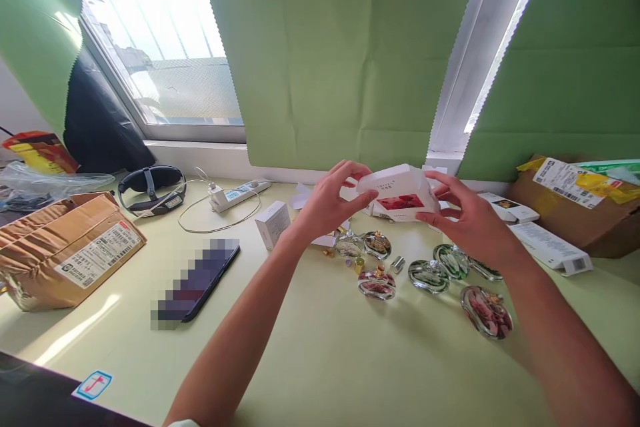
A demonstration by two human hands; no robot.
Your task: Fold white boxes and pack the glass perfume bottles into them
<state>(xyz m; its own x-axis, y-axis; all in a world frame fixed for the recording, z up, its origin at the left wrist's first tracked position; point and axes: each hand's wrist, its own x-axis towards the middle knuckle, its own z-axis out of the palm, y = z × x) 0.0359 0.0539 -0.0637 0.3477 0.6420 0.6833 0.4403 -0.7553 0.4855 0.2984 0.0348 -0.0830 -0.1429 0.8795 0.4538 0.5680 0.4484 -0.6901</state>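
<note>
Above the far part of the table I hold up a small white carton point(400, 192) with a red picture and print on its side. My left hand point(343, 190) grips its left end between thumb and fingers. At the other end, my right hand point(460, 213) has its thumb under the edge and fingers behind, partly hidden. Below lie several oval glass bottles that look like perfume bottles, among them a reddish bottle with a gold neck point(377, 285), a green-tinted bottle point(429, 277) and a dark red bottle point(487, 312). A silver cap point(398, 265) and a gold cap point(359, 265) lie among them.
Left of my arm are a phone point(213, 280), an upright white box point(273, 225), a power strip point(240, 193), a headset point(151, 190) and a brown parcel point(75, 247). On the right are white boxes point(550, 248) and a cardboard box point(575, 213). Green blinds point(340, 53) hang behind.
</note>
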